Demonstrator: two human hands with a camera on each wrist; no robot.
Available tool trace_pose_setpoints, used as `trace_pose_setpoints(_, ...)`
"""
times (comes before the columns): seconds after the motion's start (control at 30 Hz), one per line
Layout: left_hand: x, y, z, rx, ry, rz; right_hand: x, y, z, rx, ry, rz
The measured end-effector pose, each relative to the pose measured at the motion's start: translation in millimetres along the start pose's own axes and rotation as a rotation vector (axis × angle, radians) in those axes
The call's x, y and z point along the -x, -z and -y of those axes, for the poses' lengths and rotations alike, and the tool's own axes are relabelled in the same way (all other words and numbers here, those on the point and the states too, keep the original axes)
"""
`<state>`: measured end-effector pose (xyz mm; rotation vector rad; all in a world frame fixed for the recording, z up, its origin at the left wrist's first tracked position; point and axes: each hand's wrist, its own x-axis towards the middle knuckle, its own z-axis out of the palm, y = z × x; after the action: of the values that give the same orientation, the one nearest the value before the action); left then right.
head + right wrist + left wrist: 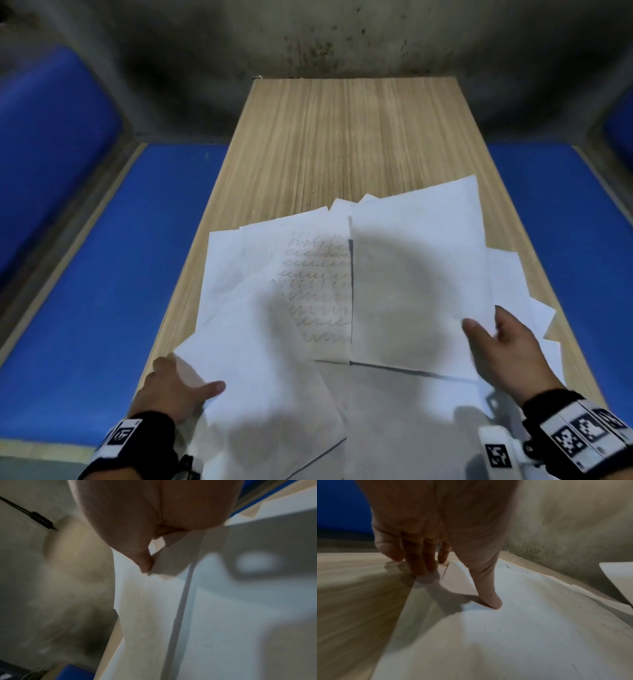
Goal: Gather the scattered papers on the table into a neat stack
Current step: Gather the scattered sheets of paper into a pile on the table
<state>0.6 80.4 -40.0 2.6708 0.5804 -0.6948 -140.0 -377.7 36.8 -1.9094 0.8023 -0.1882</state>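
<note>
Your papers lie in a loose, overlapping heap on the near half of the wooden table, corners fanned out at several angles and not yet squared; a sheet with handwritten lines shows through the middle of the heap. Your left hand sits at the near-left edge of the heap: the thumb lies on top of a sheet while the fingers reach down at the sheet's edge against the table, which reads as a pinch on that margin, though the fingertips are partly hidden. Your right hand holds the raised right-hand sheet at its near-right side, thumb on top and fingers behind the paper; the right wrist view confirms the thumb pressing on the sheet's edge. Both grips sit at opposite outer margins, and I judge this placement lets you draw the spread inward from both sides. No container, tray or folder appears in any view; the papers rest directly on the tabletop. Blue padded surfaces flank the table left and right. Judgement: gathering is under way; alignment of edges remains outstanding.
</note>
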Motion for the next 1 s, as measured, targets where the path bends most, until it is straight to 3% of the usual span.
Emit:
trace_pose_setpoints(0.17,7,2,-3,-0.226,0.006,-0.015,3,5,6,-0.055,0.022,-0.023)
trace_pose_setpoints(0.27,19,5,-9,-0.179,-0.007,-0.024,9,2,7,-0.067,0.033,-0.021)
trace_pose_setpoints(0.37,32,1,-10,0.226,-0.094,-0.038,15,1,9,-0.086,0.045,-0.007)
trace_pose_setpoints(0.47,53,-6,-3,0.68,-0.094,-0.036,17,7,12,-0.082,0.071,-0.01)
trace_pose_setpoints(0.6,81,12,-8,0.78,-0.232,-0.089,22,25,25,-0.099,0.148,0.012)
trace_pose_setpoints(0.8,49,63,-40,0.856,-0.353,0.219,16,55,64,-0.384,0.107,0.11)
trace_pose_setpoints(0.9,38,60,-62,1.052,-0.238,0.273,6,56,90,-0.598,0.065,0.188)
trace_pose_setpoints(1.0,61,39,-73,1.079,-0.11,0.495,-9,39,104,-0.709,0.02,0.243)
